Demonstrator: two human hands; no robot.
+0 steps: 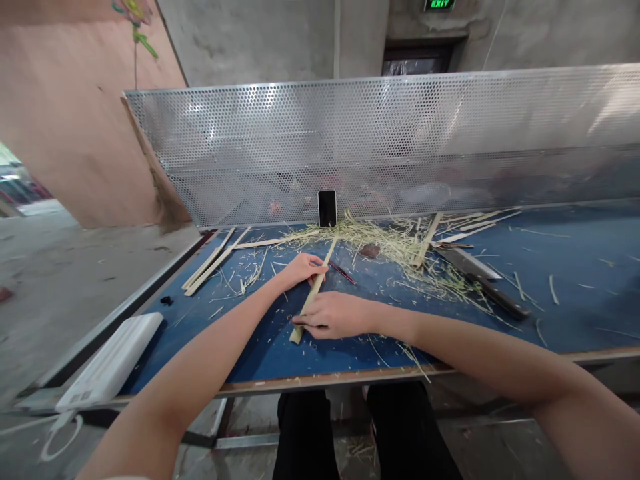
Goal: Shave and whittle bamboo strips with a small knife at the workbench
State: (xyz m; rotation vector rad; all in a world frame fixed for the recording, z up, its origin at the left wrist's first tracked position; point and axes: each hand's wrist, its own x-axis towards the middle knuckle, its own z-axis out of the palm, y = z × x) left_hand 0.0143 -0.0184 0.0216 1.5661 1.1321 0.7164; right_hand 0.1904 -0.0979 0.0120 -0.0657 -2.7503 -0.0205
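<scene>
A pale green bamboo strip [325, 261] lies slantwise before me on the blue tabletop. Partway along it, the fingers of my left hand [304, 268] are closed around the strip. My right hand [334, 316] grips it close to its near end, fingers bent over the top. Something dark shows at the right fingertips, too small to make out. Just right of my left hand lies a thin dark red pen [343, 272]. Further back, a phone [327, 208] leans upright against the perforated metal panel [280, 153].
Fine bamboo shavings [385, 241] are heaped along the back. To the right lies a knife [483, 280] with a dark handle, near more split strips [427, 241]. Several strips [215, 263] lie at left. A white power strip [113, 360] sits at the left front corner.
</scene>
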